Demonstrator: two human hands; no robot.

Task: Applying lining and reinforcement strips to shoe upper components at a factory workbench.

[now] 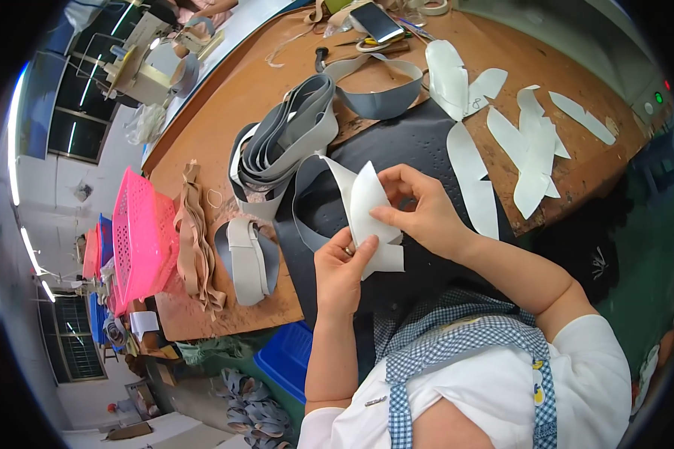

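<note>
Between my two hands is a white pattern piece [367, 200], held upright over the black mat. My left hand [338, 271], with a ring on one finger, pinches its lower edge between thumb and fingers. Higher up, my right hand [419, 206] grips the piece's right edge with thumb and forefinger. Behind the pattern piece, a grey strip loop [305, 196] with a pale face curves away to the left. It meets the piece near my left hand, but the exact contact is hidden by my fingers.
Rolled grey strips [288, 142] and a smaller bundle [249, 262] lie left on the brown table [225, 105]. Tan strips [195, 247] lie beside a pink basket [138, 239]. White pattern pieces [532, 150] spread right, a phone [377, 22] far back. A blue bin [288, 355] stands below.
</note>
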